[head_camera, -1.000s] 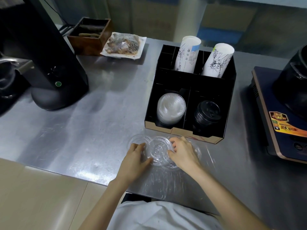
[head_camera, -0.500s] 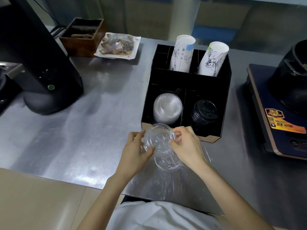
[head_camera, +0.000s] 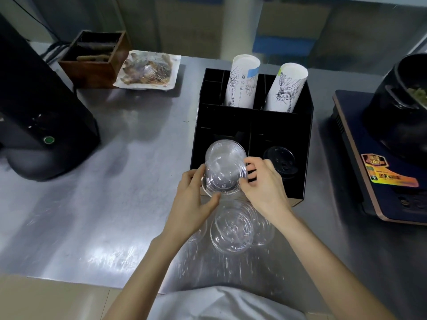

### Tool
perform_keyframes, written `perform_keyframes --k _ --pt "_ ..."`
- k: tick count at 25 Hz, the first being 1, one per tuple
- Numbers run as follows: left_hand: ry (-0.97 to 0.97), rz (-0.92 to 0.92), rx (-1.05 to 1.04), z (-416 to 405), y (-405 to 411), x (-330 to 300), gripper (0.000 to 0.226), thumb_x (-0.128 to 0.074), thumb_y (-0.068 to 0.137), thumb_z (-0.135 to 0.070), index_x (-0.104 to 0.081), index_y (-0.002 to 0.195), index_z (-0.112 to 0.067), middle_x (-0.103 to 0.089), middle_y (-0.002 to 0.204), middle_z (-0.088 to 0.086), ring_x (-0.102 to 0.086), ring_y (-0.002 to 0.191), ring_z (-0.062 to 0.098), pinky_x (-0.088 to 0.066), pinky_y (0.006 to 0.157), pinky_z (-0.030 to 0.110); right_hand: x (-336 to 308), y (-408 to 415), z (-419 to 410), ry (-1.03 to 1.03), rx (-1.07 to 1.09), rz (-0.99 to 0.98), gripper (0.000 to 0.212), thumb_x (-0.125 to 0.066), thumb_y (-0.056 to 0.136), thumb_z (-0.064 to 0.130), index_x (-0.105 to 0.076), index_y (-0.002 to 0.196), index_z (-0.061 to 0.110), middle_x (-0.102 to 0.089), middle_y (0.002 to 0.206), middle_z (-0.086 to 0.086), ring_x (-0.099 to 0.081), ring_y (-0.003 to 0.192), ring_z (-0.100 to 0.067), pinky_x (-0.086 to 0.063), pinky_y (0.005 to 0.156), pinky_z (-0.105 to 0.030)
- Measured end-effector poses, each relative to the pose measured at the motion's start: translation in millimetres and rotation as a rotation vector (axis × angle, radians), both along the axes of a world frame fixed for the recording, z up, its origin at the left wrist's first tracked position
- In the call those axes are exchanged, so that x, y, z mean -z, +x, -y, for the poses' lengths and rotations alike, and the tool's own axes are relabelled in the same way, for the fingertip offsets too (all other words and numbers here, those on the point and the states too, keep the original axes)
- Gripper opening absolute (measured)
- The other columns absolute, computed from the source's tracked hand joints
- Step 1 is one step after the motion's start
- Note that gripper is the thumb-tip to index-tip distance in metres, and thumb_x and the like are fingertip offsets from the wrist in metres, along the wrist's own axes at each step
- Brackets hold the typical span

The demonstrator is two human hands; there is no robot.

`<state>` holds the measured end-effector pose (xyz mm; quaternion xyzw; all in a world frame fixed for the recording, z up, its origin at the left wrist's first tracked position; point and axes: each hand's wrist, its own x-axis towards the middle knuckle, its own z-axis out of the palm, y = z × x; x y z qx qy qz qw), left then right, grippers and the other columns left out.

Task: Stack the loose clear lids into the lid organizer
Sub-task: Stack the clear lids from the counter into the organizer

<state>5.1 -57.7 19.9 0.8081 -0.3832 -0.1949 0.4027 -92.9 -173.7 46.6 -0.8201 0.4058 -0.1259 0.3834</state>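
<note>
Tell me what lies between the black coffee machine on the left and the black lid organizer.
Head view: only bare steel countertop separates the black coffee machine from the black lid organizer; nothing stands on that stretch.

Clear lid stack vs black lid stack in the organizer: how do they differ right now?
The clear lid stack is see-through and fills the front left compartment; the black lid stack is opaque and fills the front right one. The clear stack has a held clear lid just in front of it, gripped by the left hand and right hand; the black stack is untouched. Both are round and sit in the same organizer.
</note>
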Motion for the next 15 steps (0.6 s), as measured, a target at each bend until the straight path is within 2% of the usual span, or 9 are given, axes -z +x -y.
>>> perform_keyframes --k 3,5,9,13,15 --pt "0.009 0.026 0.019 12.8 6.3 0.7 0.066 -0.062 0.08 -0.021 -0.026 0.135 -0.016 -0.037 0.136 0.01 -0.037 0.122 0.025 -0.028 0.1 0.024 -1.8 7.6 9.7 0.007 0.014 -0.01 0.036 -0.054 0.086 0.011 -0.049 0.121 0.017 -0.047 0.112 -0.004 -0.059 0.084 -0.017 -0.048 0.083 -0.026" --pt "0.022 0.053 0.023 20.7 10.0 0.0 0.067 -0.062 0.08 -0.022 -0.025 0.135 -0.015 -0.035 0.141 0.009 -0.031 0.125 0.026 -0.021 0.098 0.02 -1.5 13.2 15.0 0.01 0.025 -0.02 0.037 -0.053 0.086 0.012 -0.048 0.122 0.016 -0.046 0.117 -0.005 -0.061 0.086 -0.019 -0.05 0.086 -0.029" --pt "0.091 0.062 0.038 34.4 14.3 -0.7 0.071 -0.061 0.08 -0.029 -0.021 0.136 -0.012 -0.027 0.146 0.01 -0.024 0.127 0.028 -0.023 0.105 0.031 4.2 21.1 22.7 -0.002 0.01 -0.053 0.041 -0.053 0.086 0.012 -0.045 0.126 0.011 -0.041 0.123 -0.008 -0.06 0.095 -0.024 -0.051 0.092 -0.039" --pt "0.146 0.081 0.041 44.6 17.0 -0.5 0.075 -0.061 0.08 -0.031 -0.017 0.137 -0.009 -0.021 0.149 0.012 -0.021 0.13 0.031 -0.022 0.108 0.036 11.0 27.9 30.2 -0.015 -0.008 -0.098 0.042 -0.052 0.086 0.013 -0.043 0.127 0.009 -0.041 0.123 -0.012 -0.05 0.113 -0.026 -0.048 0.097 -0.04" --pt "0.169 0.094 0.047 48.6 19.0 1.3 0.076 -0.061 0.08 -0.031 -0.017 0.137 -0.009 -0.02 0.149 0.013 -0.023 0.129 0.032 -0.022 0.107 0.037 13.2 29.5 32.6 -0.026 -0.023 -0.115 0.041 -0.052 0.087 0.013 -0.043 0.127 0.008 -0.041 0.122 -0.012 -0.049 0.116 -0.027 -0.047 0.098 -0.039"
